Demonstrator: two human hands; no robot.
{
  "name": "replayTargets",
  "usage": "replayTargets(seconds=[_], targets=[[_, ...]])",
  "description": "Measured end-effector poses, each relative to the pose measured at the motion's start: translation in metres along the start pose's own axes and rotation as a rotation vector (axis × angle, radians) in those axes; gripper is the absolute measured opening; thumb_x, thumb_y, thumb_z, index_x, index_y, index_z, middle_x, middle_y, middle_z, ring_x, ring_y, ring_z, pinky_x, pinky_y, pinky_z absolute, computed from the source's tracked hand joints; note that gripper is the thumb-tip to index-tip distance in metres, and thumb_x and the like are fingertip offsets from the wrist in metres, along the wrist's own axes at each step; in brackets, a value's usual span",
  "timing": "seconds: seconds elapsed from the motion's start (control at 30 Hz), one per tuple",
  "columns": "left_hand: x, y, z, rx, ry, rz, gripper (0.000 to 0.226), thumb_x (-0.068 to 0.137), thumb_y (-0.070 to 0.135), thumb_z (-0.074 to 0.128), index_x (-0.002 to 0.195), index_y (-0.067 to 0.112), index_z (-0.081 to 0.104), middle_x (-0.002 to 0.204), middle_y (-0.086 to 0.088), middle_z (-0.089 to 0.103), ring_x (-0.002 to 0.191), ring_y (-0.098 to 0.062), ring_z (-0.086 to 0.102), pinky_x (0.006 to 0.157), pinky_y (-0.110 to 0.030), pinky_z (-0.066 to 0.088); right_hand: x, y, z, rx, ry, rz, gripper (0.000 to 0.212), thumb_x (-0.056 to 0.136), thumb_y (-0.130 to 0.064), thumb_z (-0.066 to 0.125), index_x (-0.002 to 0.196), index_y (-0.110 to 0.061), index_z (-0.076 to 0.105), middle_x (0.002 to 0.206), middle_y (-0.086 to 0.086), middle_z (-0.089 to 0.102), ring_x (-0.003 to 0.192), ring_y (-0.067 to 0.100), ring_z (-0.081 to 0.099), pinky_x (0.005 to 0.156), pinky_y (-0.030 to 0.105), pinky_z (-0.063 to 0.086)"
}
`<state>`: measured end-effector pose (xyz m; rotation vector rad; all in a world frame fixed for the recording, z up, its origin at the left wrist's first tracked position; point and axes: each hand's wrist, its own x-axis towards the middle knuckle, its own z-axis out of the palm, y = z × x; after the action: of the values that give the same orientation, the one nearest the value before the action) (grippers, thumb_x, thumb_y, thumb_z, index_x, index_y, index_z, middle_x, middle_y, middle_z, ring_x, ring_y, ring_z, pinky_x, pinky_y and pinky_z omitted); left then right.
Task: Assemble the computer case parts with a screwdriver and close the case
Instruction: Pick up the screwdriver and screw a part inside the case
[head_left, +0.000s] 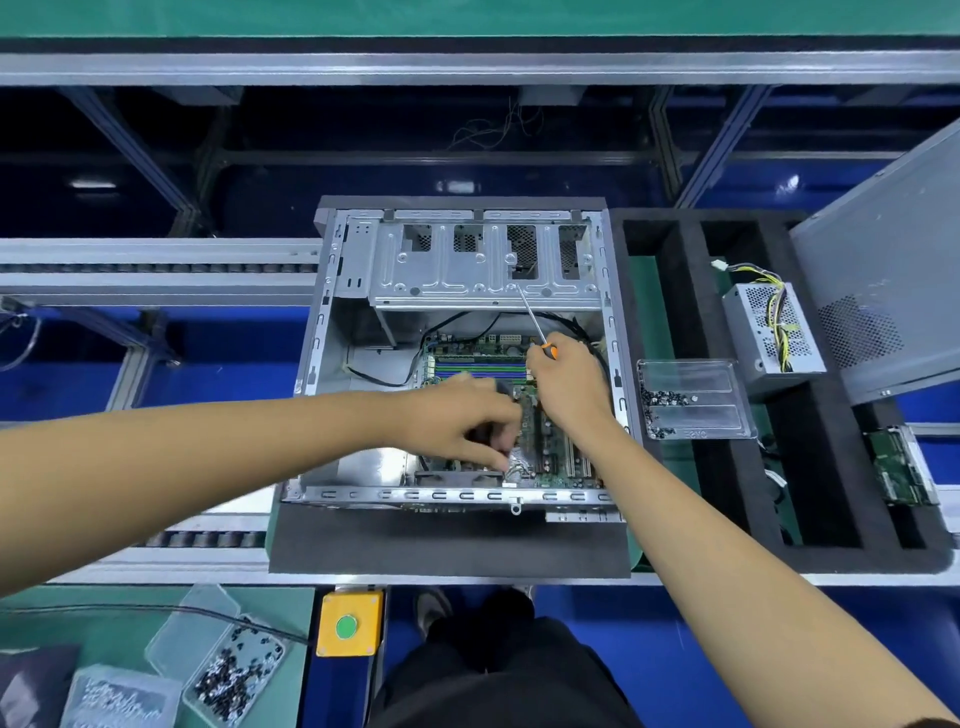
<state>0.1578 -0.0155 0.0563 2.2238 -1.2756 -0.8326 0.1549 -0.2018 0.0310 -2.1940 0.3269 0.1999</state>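
Right hand (563, 382) clamps the orange-handled screwdriver (535, 325), long axis running up and away from the grip, tip idle at the silver drive cage (485, 280). Left hand (457, 421), curled fingertips touching the green motherboard (550, 441) directly below that grip, is nearer the work; whether it pinches anything, can't tell.

Yellow square push-button box (350, 623) with green round button (345, 627) mounted near front rail; blue glossy floor (597, 613) beneath.
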Motion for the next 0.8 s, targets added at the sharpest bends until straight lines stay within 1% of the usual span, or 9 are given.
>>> replayTargets(seconds=[0.1, 0.23, 0.37, 0.4, 0.47, 0.57, 0.63, 0.7, 0.8], targets=[[-0.036, -0.010, -0.003, -0.261, -0.147, -0.104, 0.023, 0.098, 0.045, 0.062, 0.093, 0.022, 0.061, 0.088, 0.004, 0.065, 0.082, -0.015, 0.058, 0.076, -0.032, 0.049, 0.000, 0.002, 0.003, 0.038, -0.053, 0.019, 0.026, 0.099, -0.023, 0.049, 0.076, -0.014, 0.041, 0.067, 0.009, 0.040, 0.058, 0.020, 0.036, 0.057, 0.033, 0.027], [-0.046, -0.014, 0.000, -0.446, -0.227, -0.167, 0.026, 0.102, 0.032, 0.060, 0.118, 0.012, 0.066, 0.114, -0.009, 0.065, 0.101, -0.029, 0.062, 0.090, -0.047, 0.053, 0.000, 0.004, 0.006, -0.014, -0.122, 0.023, 0.022, 0.095, -0.025, 0.049, 0.076, -0.016, 0.044, 0.068, 0.010, 0.047, 0.058, 0.020, 0.038, 0.058, 0.034, 0.030], [-0.045, -0.016, -0.003, -0.471, -0.266, -0.163, 0.025, 0.101, 0.032, 0.063, 0.120, 0.018, 0.068, 0.114, -0.004, 0.066, 0.092, -0.008, 0.060, 0.082, -0.023, 0.050, -0.001, 0.006, 0.009, 0.003, -0.206, 0.016, 0.021, 0.097, -0.024, 0.049, 0.078, -0.015, 0.042, 0.070, 0.015, 0.050, 0.058, 0.022, 0.036, 0.057, 0.036, 0.035], [-0.046, -0.016, -0.004, -0.466, -0.276, -0.169, 0.024, 0.100, 0.034, 0.063, 0.119, 0.020, 0.069, 0.113, -0.004, 0.066, 0.093, -0.013, 0.061, 0.083, -0.027, 0.051, -0.002, 0.005, 0.009, 0.010, -0.204, 0.006, 0.022, 0.097, -0.024, 0.049, 0.078, -0.015, 0.041, 0.070, 0.015, 0.049, 0.057, 0.021, 0.035, 0.056, 0.036, 0.034], [-0.046, -0.016, -0.004, -0.481, -0.270, -0.180, 0.023, 0.099, 0.039, 0.064, 0.117, 0.026, 0.069, 0.111, -0.003, 0.067, 0.097, -0.024, 0.063, 0.089, -0.045, 0.054, -0.003, 0.004, 0.008, 0.031, -0.171, -0.019, 0.023, 0.096, -0.022, 0.049, 0.077, -0.015, 0.041, 0.067, 0.013, 0.047, 0.055, 0.020, 0.034, 0.056, 0.035, 0.032], [-0.046, -0.016, 0.000, -0.516, -0.231, -0.172, 0.022, 0.098, 0.041, 0.065, 0.116, 0.029, 0.070, 0.112, -0.003, 0.068, 0.100, -0.028, 0.063, 0.092, -0.053, 0.052, -0.005, 0.004, 0.006, 0.030, -0.137, -0.039, 0.023, 0.098, -0.022, 0.048, 0.076, -0.015, 0.041, 0.066, 0.010, 0.045, 0.056, 0.019, 0.036, 0.058, 0.036, 0.030], [-0.048, -0.015, 0.002, -0.577, -0.227, -0.183, 0.023, 0.097, 0.043, 0.065, 0.116, 0.030, 0.070, 0.109, -0.005, 0.067, 0.094, -0.026, 0.062, 0.088, -0.051, 0.054, -0.007, 0.005, 0.006, 0.018, -0.128, -0.035, 0.024, 0.099, -0.022, 0.048, 0.076, -0.016, 0.040, 0.066, 0.009, 0.044, 0.057, 0.019, 0.036, 0.057, 0.036, 0.030], [-0.048, -0.014, 0.002, -0.634, -0.238, -0.204, 0.022, 0.097, 0.043, 0.066, 0.115, 0.031, 0.070, 0.101, -0.002, 0.065, 0.086, -0.016, 0.059, 0.081, -0.040, 0.055, -0.009, 0.007, 0.007, 0.000, -0.121, -0.040, 0.025, 0.099, -0.022, 0.047, 0.076, -0.017, 0.040, 0.066, 0.009, 0.044, 0.057, 0.019, 0.037, 0.057, 0.037, 0.031], [-0.046, -0.013, 0.001, -0.614, -0.264, -0.229, 0.021, 0.098, 0.038, 0.066, 0.114, 0.025, 0.068, 0.094, -0.004, 0.059, 0.080, -0.012, 0.055, 0.076, -0.032, 0.051, -0.014, 0.009, 0.008, -0.004, -0.119, -0.037, 0.025, 0.100, -0.021, 0.048, 0.076, -0.017, 0.039, 0.066, 0.010, 0.044, 0.057, 0.019, 0.038, 0.056, 0.036, 0.032]])
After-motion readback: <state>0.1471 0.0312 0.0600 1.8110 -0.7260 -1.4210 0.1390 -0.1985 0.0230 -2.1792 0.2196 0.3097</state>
